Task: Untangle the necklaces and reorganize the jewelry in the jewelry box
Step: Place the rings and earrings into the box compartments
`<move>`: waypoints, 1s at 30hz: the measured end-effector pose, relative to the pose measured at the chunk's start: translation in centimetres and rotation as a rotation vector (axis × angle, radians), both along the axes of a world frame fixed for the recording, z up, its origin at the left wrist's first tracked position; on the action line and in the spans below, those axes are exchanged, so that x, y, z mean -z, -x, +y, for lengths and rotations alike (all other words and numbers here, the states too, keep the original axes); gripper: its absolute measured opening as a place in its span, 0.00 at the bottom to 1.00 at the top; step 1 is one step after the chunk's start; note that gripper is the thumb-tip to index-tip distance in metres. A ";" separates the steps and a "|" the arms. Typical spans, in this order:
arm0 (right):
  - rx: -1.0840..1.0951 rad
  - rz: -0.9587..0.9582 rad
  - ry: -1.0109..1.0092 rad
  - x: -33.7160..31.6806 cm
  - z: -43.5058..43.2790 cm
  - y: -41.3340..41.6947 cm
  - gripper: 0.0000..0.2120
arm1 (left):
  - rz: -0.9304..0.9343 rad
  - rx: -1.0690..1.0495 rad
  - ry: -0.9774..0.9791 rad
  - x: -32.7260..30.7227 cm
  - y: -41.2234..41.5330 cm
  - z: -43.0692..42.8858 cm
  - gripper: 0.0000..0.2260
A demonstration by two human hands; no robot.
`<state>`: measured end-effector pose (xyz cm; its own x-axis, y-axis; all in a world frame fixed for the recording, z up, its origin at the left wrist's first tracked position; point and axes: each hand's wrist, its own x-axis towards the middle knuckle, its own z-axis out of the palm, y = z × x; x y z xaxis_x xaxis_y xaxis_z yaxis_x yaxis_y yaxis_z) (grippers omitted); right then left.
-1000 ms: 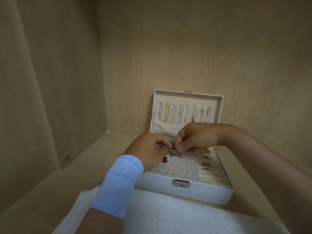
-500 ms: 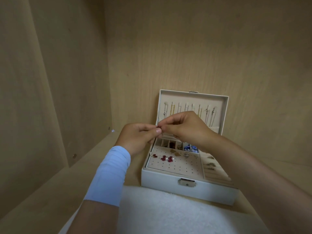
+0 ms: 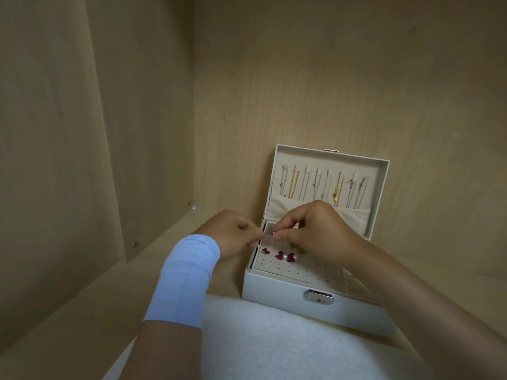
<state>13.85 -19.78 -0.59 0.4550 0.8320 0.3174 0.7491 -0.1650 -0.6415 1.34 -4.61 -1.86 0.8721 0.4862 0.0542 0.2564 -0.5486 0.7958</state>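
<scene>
— Where is the box placed?

— The box (image 3: 274, 286) is set on a wooden shelf (image 3: 82, 311), just behind a white towel (image 3: 274, 338). Its lid (image 3: 329, 156) is raised and the latch (image 3: 318, 295) is turned toward the camera.

— And the necklaces?

— The necklaces (image 3: 293, 185) are hung in a row inside the lid, with their lower ends tucked into a cloth pocket (image 3: 285, 208).

— What is seen in the base?

— A dotted tray (image 3: 301, 270) is fitted there. Red studs (image 3: 280, 255), two pearls (image 3: 290, 257) and gold studs (image 3: 297, 247) are pinned along its far rows.

— How is each grip held?

— The right grip (image 3: 315, 231) is narrowed to a pinch, and a small gold piece (image 3: 273, 233) is held at its fingertips above the tray's far left corner. What kind of piece it is cannot be told. The left grip (image 3: 233, 234) is also drawn narrow, with its fingertips brought just beside that piece. Whether anything is held in it cannot be told. A pale blue band (image 3: 186, 278) is worn on the left forearm.
</scene>
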 end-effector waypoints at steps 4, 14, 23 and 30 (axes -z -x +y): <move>0.033 -0.187 0.148 0.8 0.2 1.2 0.01 | 0.086 0.012 -0.072 0.5 0.2 0.2 0.03; 0.068 -0.488 0.153 1.8 0.6 2.3 0.04 | 0.102 0.012 -0.092 0.7 -0.2 0.2 0.06; 0.076 -0.569 0.115 2.4 0.4 2.7 0.04 | 0.119 -0.003 -0.107 0.6 -0.1 0.1 0.05; 0.016 -0.500 0.211 1.5 -0.4 2.4 0.06 | 0.105 0.007 -0.115 0.6 -0.2 0.2 0.05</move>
<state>11.49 -20.13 -2.11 0.3040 0.8954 0.3255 0.9510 -0.2651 -0.1591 1.56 -4.41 -2.47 0.8793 0.4759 0.0176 0.3309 -0.6370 0.6962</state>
